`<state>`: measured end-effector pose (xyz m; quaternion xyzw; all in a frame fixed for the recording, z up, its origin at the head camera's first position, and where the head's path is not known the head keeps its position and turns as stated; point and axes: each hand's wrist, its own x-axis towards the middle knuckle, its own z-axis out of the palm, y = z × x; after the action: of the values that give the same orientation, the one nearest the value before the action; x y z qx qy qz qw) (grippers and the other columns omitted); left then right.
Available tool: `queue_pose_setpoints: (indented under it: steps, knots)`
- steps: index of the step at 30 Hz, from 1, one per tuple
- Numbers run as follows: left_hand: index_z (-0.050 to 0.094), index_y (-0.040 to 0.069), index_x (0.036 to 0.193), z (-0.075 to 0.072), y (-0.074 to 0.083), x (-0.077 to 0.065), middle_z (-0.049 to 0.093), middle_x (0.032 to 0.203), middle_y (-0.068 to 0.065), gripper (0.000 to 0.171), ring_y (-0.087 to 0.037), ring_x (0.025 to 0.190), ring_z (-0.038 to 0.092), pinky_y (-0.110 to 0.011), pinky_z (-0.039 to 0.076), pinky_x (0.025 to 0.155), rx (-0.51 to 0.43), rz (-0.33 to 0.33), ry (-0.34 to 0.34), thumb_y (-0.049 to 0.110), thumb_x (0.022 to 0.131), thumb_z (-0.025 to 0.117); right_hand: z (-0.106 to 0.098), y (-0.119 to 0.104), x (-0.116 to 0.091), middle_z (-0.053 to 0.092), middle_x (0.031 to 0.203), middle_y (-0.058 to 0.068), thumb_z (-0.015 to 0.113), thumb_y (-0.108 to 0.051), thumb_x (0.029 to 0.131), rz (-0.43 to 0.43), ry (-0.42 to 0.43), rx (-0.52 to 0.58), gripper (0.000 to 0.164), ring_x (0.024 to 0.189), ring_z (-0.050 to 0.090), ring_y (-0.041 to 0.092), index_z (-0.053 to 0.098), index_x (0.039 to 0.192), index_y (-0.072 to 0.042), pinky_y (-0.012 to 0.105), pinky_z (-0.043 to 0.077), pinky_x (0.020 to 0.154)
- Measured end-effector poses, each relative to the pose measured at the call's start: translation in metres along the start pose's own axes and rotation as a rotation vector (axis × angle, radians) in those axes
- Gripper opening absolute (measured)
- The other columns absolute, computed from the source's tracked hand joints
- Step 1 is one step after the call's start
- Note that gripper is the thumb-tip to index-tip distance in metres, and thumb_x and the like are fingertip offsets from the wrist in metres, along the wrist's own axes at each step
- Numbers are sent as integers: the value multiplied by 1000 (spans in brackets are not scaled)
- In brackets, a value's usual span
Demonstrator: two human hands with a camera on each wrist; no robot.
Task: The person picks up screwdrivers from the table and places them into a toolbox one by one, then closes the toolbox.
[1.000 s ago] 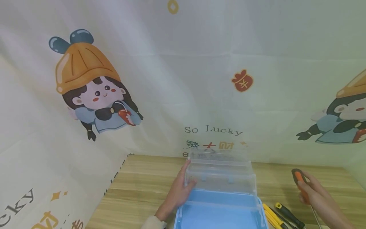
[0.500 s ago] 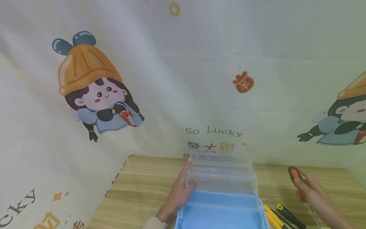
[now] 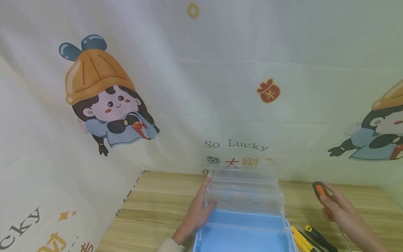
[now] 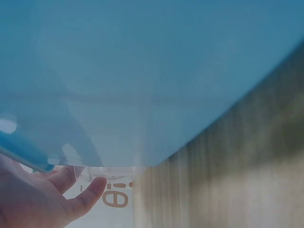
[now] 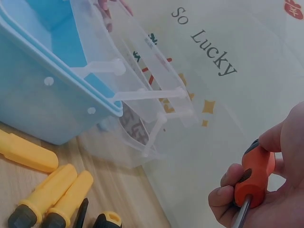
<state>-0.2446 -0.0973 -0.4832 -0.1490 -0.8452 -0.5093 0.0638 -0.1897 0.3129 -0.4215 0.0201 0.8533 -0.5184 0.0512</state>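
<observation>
A blue plastic toolbox (image 3: 242, 238) stands on the table, its clear folding trays (image 3: 244, 203) raised at the back. My left hand (image 3: 198, 211) holds the left edge of these trays, thumb on the near side; in the left wrist view the toolbox's blue wall (image 4: 142, 71) hides part of the hand. To the right of the toolbox, my right hand (image 3: 344, 211) grips a screwdriver (image 5: 254, 175) by its orange and black handle, above the table. Its metal shaft points down toward the near edge of the view; the tip is out of view.
Several yellow-handled tools (image 5: 52, 199) lie on the wooden table (image 3: 157, 206) right beside the toolbox. A black-handled tool with a yellow end (image 3: 319, 238) lies near them. A printed cloth (image 3: 189, 87) hangs behind and along the left side.
My right hand has moved a little to the left with the screwdriver, closer to the toolbox. The left hand stays on the clear trays. The head view has shifted slightly.
</observation>
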Motion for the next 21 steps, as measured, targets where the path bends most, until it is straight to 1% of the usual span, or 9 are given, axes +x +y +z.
queue_pose_setpoints:
  steps: [8,12,15,18,21]
  knots:
    - [22,24,158,0,1,0,26,162,-10,72,-38,145,31,-62,26,115,-2,-1,0,15,97,58,4,-3,-2,43,88,7,32,-36,109,-76,6,12,63,67,46,17,6,158,-7,30,40,60]
    - [22,24,158,0,1,0,27,162,-10,72,-38,145,31,-61,26,115,2,3,1,16,97,58,7,-6,-3,43,87,7,35,-36,108,-107,20,19,62,66,46,17,9,158,-10,29,40,59]
    - [22,25,158,0,1,0,27,162,-9,72,-37,145,32,-60,27,115,11,3,1,16,97,58,9,-10,-3,45,89,8,37,-37,107,-111,17,30,61,66,46,18,11,159,-16,30,41,59]
    - [22,25,158,-1,1,1,28,162,-9,72,-37,144,32,-61,28,115,16,5,2,17,97,58,11,-15,-3,46,92,10,38,-38,107,-105,3,31,62,66,47,18,11,160,-20,30,41,60]
    - [22,26,158,-1,1,1,27,162,-9,72,-38,144,32,-61,27,115,19,1,3,17,97,58,13,-20,-4,46,92,11,38,-39,107,-107,-8,26,62,65,47,19,12,160,-21,30,41,58]
